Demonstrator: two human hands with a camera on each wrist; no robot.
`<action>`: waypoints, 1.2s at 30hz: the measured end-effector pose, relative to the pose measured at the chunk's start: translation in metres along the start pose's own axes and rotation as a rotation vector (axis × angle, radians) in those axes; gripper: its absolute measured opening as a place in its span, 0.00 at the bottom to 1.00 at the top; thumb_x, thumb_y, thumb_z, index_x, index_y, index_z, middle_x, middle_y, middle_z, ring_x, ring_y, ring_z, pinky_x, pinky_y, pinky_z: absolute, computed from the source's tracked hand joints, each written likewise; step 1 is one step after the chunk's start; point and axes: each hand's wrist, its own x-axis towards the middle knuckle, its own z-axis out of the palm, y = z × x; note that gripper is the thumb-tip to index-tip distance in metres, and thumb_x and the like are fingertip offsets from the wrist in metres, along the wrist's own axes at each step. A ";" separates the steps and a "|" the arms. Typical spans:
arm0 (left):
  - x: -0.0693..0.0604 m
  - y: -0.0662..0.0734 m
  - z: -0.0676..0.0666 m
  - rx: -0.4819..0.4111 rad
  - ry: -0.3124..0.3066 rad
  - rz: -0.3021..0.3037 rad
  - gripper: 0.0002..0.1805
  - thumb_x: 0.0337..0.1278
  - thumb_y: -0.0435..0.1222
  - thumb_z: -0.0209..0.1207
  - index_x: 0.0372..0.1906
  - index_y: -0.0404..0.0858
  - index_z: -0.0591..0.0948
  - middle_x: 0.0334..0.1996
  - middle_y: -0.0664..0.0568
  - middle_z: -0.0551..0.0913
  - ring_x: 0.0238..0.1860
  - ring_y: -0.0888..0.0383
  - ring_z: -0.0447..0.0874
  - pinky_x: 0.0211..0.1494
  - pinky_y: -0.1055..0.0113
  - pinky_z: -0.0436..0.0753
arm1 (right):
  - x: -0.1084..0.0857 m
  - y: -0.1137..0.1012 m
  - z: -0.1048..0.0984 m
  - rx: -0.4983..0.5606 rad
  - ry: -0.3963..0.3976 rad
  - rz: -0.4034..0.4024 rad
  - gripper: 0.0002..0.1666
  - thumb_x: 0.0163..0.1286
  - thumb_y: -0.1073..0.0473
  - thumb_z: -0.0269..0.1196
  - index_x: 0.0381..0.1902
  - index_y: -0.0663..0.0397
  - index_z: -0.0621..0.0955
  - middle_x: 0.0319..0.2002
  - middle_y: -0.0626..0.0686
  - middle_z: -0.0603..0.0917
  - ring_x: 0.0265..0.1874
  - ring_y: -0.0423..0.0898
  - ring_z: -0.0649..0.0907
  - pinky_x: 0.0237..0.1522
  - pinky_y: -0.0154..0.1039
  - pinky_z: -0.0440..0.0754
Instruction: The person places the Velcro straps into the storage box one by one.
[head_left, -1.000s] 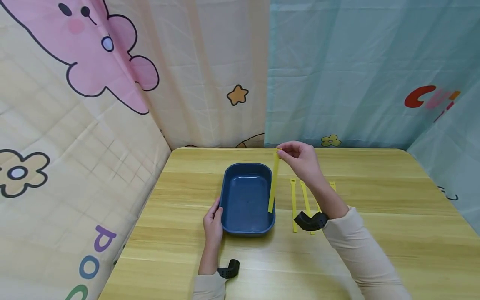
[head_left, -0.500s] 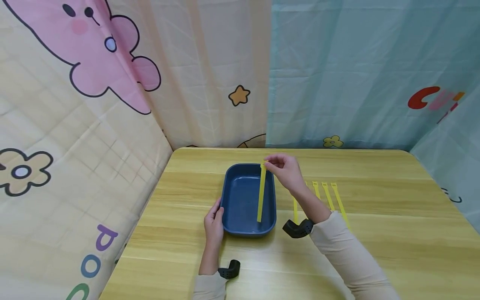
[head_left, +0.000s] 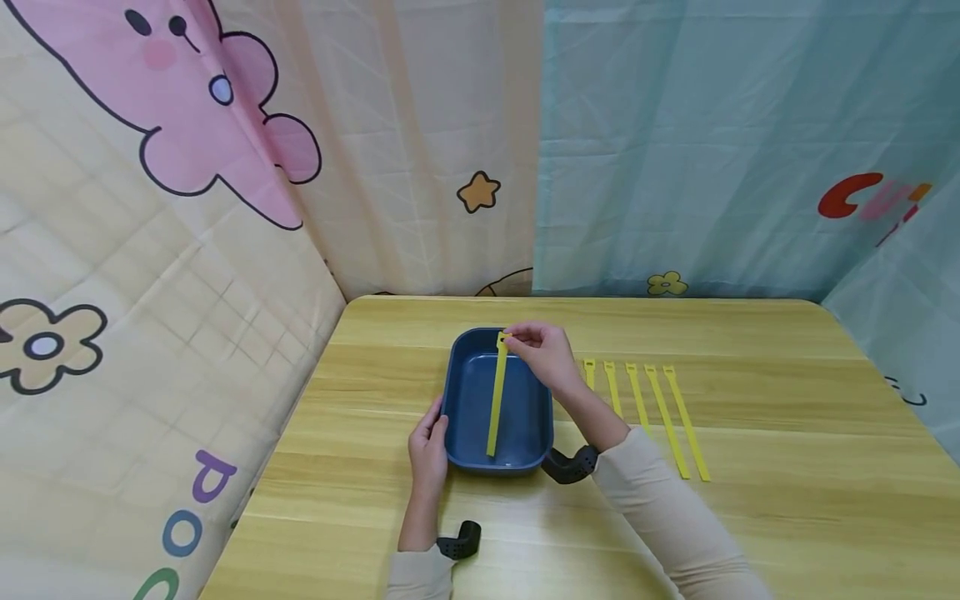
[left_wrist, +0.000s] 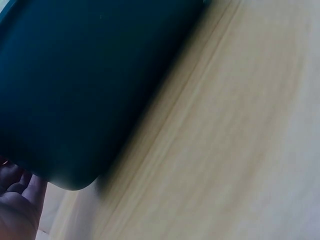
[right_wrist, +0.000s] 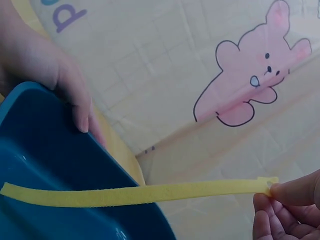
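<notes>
My right hand [head_left: 546,358] pinches the slotted end of a yellow hook-and-loop cable tie [head_left: 497,400] between thumb and fingertips. The tie hangs over the inside of a deep blue plastic tray [head_left: 457,367], its free end low towards the near part. In the right wrist view the tie [right_wrist: 115,196] stretches across the tray's rim, slightly curved, with a fuzzy surface. My left hand [head_left: 427,450] holds the tray's left wall, thumb at the rim. The left wrist view shows mainly the tray's dark outer side [left_wrist: 90,90], with part of the left hand [left_wrist: 20,200] at its corner.
Several more yellow cable ties [head_left: 678,421] lie side by side on the wooden table [head_left: 787,400] right of the tray, partly covered by the right forearm. Printed curtains [head_left: 420,150] hang behind and to the left of the table.
My right hand has carried the cable tie leftward and nearer, from the tray's right edge to over its middle. The left hand and the tray stay in place.
</notes>
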 end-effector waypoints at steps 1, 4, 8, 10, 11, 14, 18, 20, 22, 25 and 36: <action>-0.001 -0.002 -0.001 -0.007 -0.003 0.033 0.21 0.65 0.31 0.47 0.59 0.24 0.69 0.59 0.34 0.68 0.63 0.47 0.62 0.63 0.59 0.65 | 0.000 0.002 0.002 0.015 -0.003 0.011 0.10 0.62 0.67 0.61 0.40 0.69 0.81 0.33 0.59 0.81 0.35 0.57 0.80 0.41 0.41 0.81; -0.002 -0.004 -0.003 -0.005 -0.006 0.049 0.21 0.65 0.32 0.47 0.59 0.24 0.69 0.59 0.35 0.68 0.63 0.48 0.62 0.63 0.59 0.65 | -0.001 0.003 0.009 0.052 -0.017 0.040 0.10 0.62 0.67 0.61 0.40 0.70 0.81 0.33 0.59 0.81 0.36 0.59 0.79 0.44 0.48 0.79; -0.002 -0.001 -0.004 0.000 0.005 -0.022 0.21 0.65 0.29 0.46 0.60 0.25 0.69 0.60 0.37 0.68 0.64 0.49 0.61 0.64 0.58 0.63 | 0.003 0.009 0.019 0.087 -0.026 0.086 0.10 0.62 0.67 0.61 0.40 0.69 0.81 0.33 0.57 0.81 0.36 0.56 0.79 0.45 0.47 0.79; -0.001 0.000 -0.004 0.006 0.012 -0.036 0.20 0.64 0.28 0.46 0.60 0.25 0.69 0.60 0.37 0.68 0.64 0.49 0.61 0.64 0.59 0.62 | 0.005 0.010 0.024 0.101 -0.026 0.113 0.10 0.62 0.67 0.61 0.40 0.68 0.81 0.33 0.57 0.81 0.35 0.54 0.80 0.46 0.49 0.79; -0.001 0.000 -0.004 0.005 0.015 -0.040 0.20 0.64 0.28 0.46 0.60 0.25 0.69 0.60 0.37 0.68 0.64 0.49 0.61 0.64 0.59 0.62 | 0.008 0.015 0.027 0.103 -0.021 0.119 0.10 0.62 0.67 0.61 0.40 0.67 0.82 0.32 0.56 0.81 0.33 0.50 0.80 0.46 0.48 0.79; 0.000 0.000 -0.004 0.007 0.020 -0.039 0.20 0.64 0.28 0.46 0.60 0.24 0.68 0.60 0.36 0.68 0.63 0.48 0.61 0.64 0.60 0.63 | 0.012 0.019 0.034 0.123 -0.009 0.150 0.09 0.62 0.66 0.61 0.40 0.67 0.82 0.32 0.57 0.81 0.29 0.45 0.81 0.47 0.51 0.78; 0.001 0.001 -0.003 -0.004 0.014 -0.052 0.20 0.64 0.27 0.46 0.59 0.23 0.68 0.60 0.35 0.68 0.63 0.48 0.62 0.63 0.62 0.64 | 0.020 0.029 0.042 0.133 0.005 0.178 0.10 0.62 0.66 0.61 0.40 0.67 0.82 0.33 0.58 0.82 0.30 0.50 0.82 0.45 0.48 0.80; 0.002 0.001 -0.003 -0.011 0.006 -0.053 0.20 0.64 0.26 0.46 0.59 0.22 0.68 0.60 0.34 0.68 0.63 0.47 0.62 0.63 0.61 0.64 | 0.023 0.033 0.044 0.130 0.010 0.192 0.10 0.62 0.67 0.61 0.40 0.68 0.82 0.33 0.58 0.82 0.34 0.56 0.82 0.44 0.47 0.80; 0.004 0.000 -0.003 -0.019 0.002 -0.056 0.19 0.63 0.24 0.46 0.59 0.22 0.68 0.59 0.33 0.68 0.63 0.46 0.61 0.63 0.59 0.64 | 0.027 0.037 0.045 0.127 0.014 0.206 0.10 0.62 0.67 0.61 0.40 0.68 0.81 0.33 0.58 0.82 0.38 0.61 0.81 0.44 0.46 0.80; 0.004 0.000 -0.003 -0.022 -0.001 -0.053 0.19 0.63 0.24 0.46 0.58 0.21 0.68 0.59 0.33 0.68 0.63 0.45 0.61 0.63 0.58 0.63 | 0.031 0.042 0.047 0.116 0.025 0.227 0.10 0.62 0.66 0.61 0.40 0.68 0.82 0.34 0.59 0.82 0.40 0.63 0.80 0.42 0.43 0.81; 0.000 0.009 0.001 -0.024 -0.004 -0.055 0.20 0.64 0.26 0.46 0.59 0.24 0.68 0.60 0.36 0.67 0.64 0.48 0.60 0.65 0.58 0.60 | 0.042 0.058 0.053 0.122 0.049 0.291 0.11 0.61 0.67 0.62 0.40 0.68 0.82 0.36 0.59 0.83 0.40 0.60 0.81 0.40 0.39 0.82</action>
